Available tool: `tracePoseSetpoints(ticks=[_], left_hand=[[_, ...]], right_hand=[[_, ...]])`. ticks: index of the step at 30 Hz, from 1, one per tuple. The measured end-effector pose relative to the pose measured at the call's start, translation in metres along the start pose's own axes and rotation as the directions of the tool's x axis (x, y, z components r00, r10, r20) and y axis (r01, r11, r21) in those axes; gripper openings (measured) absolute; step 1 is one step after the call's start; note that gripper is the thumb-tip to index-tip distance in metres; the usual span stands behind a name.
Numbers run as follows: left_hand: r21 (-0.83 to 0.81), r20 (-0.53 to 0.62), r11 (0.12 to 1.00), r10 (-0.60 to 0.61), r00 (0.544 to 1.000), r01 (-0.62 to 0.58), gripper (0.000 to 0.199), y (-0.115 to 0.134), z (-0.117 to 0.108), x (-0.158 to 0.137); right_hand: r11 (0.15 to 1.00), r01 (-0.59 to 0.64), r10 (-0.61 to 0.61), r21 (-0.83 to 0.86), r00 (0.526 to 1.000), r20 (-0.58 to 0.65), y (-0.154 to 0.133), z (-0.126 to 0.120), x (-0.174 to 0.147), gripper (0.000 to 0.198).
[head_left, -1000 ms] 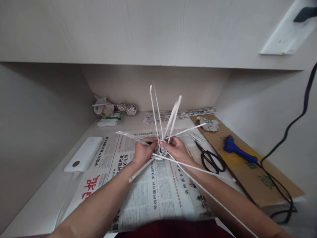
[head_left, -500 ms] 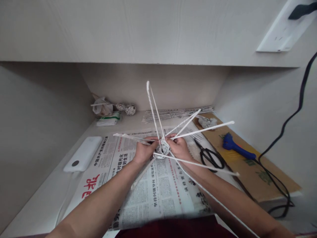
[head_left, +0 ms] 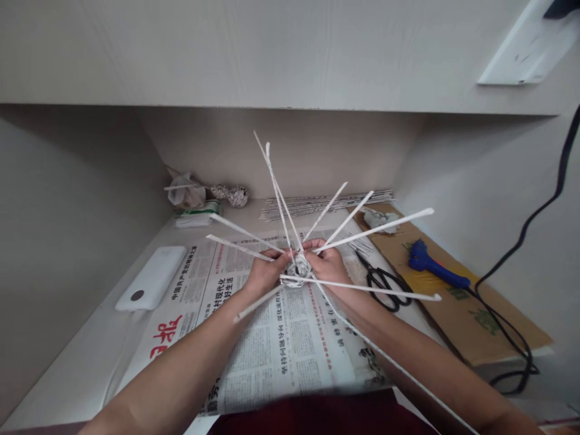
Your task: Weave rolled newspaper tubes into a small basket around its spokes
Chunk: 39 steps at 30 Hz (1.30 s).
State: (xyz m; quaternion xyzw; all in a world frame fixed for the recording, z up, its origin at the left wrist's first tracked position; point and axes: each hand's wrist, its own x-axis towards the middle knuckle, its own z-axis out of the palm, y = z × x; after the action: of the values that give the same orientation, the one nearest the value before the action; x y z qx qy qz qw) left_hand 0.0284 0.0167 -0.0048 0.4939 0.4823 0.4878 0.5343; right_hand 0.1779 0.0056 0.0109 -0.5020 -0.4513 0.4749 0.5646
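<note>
Between my hands is a small round weave of rolled paper tubes [head_left: 298, 269], held above a spread newspaper [head_left: 254, 350]. Several white paper tubes radiate from it to the back, left and right, and one long strand [head_left: 385, 350] runs down past my right forearm. My left hand [head_left: 267, 272] pinches the weave's left edge, thumb on top. My right hand [head_left: 328, 266] grips its right edge the same way. The fingertips beneath the weave are partly hidden.
Black scissors [head_left: 387, 287] and a blue glue gun [head_left: 437, 266] on cardboard [head_left: 493, 320] lie to the right. A white power bank [head_left: 151, 278] is at left. More paper tubes [head_left: 317, 207], a woven piece [head_left: 231, 194] and a plastic bag [head_left: 185, 192] lie at the back.
The radiating tubes have swung and spread apart; two now show clearly at the left and the back ones fan wider. Both hands keep their hold, and the camera view has shifted slightly.
</note>
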Motion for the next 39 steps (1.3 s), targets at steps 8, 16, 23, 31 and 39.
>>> tracePoseSetpoints(ticks=[8,16,23,31,39], left_hand=[[-0.015,-0.025,0.997,0.072,0.997,-0.073,0.041,0.003,0.002,-0.001],[0.079,-0.091,0.994,0.088,0.992,-0.081,0.033,0.007,0.001,-0.004],[0.053,-0.149,0.992,0.12,0.982,-0.113,0.03,0.007,0.002,-0.002],[0.047,-0.164,0.986,0.168,0.972,-0.163,0.029,0.008,0.002,0.0],[0.077,-0.169,0.98,0.194,0.966,-0.183,0.027,0.005,0.0,0.001]], right_hand=[[0.997,0.001,-0.002,-0.078,1.0,-0.011,-0.005,-0.005,0.003,0.027],[0.991,0.052,-0.027,0.12,0.98,-0.196,-0.018,-0.007,0.002,0.041],[0.976,0.164,-0.165,-0.141,0.986,0.005,-0.014,-0.007,-0.003,0.037],[0.972,0.15,-0.144,-0.182,0.989,0.045,-0.008,-0.007,-0.004,0.031],[0.995,-0.055,0.06,-0.088,0.997,0.055,-0.006,0.0,-0.006,0.037]])
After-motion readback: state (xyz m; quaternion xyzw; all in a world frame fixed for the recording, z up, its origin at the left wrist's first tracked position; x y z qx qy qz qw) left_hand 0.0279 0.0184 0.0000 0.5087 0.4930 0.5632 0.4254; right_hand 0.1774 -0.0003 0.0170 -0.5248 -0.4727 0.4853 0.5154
